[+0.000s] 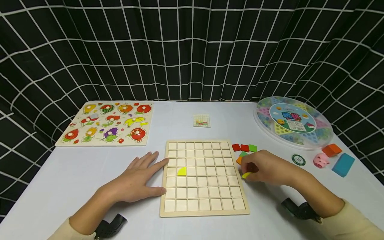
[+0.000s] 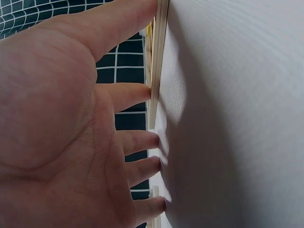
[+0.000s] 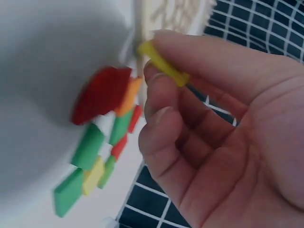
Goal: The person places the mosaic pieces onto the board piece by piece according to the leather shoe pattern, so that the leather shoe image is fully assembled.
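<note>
A wooden grid board (image 1: 204, 206) lies in front of me on the white table, with one yellow piece (image 1: 181, 171) in a cell at its left. My left hand (image 1: 141, 178) lies flat on the table, fingers straight, touching the board's left edge (image 2: 159, 57). My right hand (image 1: 264, 168) sits just right of the board and pinches a yellow tile (image 1: 246, 175) (image 3: 161, 64) between thumb and fingers. Red, green, orange and yellow tiles (image 1: 244, 148) (image 3: 102, 137) lie in a loose pile beside and under that hand.
A fruit peg puzzle (image 1: 108, 124) lies at the back left. A small pattern card (image 1: 201, 120) sits behind the board. A round clear game box (image 1: 292, 121), a green chip (image 1: 298, 160), a pink pig (image 1: 321, 160), an orange block (image 1: 331, 150) and a blue block (image 1: 343, 164) stand at the right.
</note>
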A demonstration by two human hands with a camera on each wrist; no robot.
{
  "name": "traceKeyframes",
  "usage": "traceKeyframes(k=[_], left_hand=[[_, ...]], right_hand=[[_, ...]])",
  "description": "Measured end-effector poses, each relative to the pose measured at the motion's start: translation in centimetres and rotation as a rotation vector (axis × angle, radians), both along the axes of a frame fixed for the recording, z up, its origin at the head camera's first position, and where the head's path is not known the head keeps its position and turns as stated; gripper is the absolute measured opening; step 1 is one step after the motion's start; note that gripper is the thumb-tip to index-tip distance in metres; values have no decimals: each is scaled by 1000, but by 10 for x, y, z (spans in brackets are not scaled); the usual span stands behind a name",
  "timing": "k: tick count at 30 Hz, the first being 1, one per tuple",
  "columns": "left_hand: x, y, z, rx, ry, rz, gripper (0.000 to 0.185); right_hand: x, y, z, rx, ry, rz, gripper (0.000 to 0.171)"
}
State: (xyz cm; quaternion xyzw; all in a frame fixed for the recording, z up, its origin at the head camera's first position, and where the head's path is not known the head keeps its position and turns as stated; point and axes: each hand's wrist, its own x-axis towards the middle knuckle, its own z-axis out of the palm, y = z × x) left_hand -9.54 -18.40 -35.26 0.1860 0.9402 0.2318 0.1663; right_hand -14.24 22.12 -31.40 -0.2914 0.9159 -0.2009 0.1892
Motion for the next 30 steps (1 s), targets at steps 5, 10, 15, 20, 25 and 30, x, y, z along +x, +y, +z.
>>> traceKeyframes(k=[5, 10, 15, 20, 25, 30], left_hand=[[0, -1, 2, -1, -9, 1, 86], [0, -2, 1, -3, -5, -3, 86], [0, 0, 0, 0, -8, -3, 86], [-1, 2, -2, -1, -9, -4, 85], [-2, 3, -2, -6, -13, 4, 85], [-2, 1, -1, -21, -14, 10, 86]], right_hand=[[-5, -9, 8, -113, 1, -23, 16], [-11, -35, 5, -243, 17, -30, 12], [-18, -65, -3, -339, -106, -59, 12], [-23, -88, -12, -361, -253, -88, 10], [-26, -101, -19, -341, -277, -73, 6], [-28, -108, -24, -303, -264, -84, 9]])
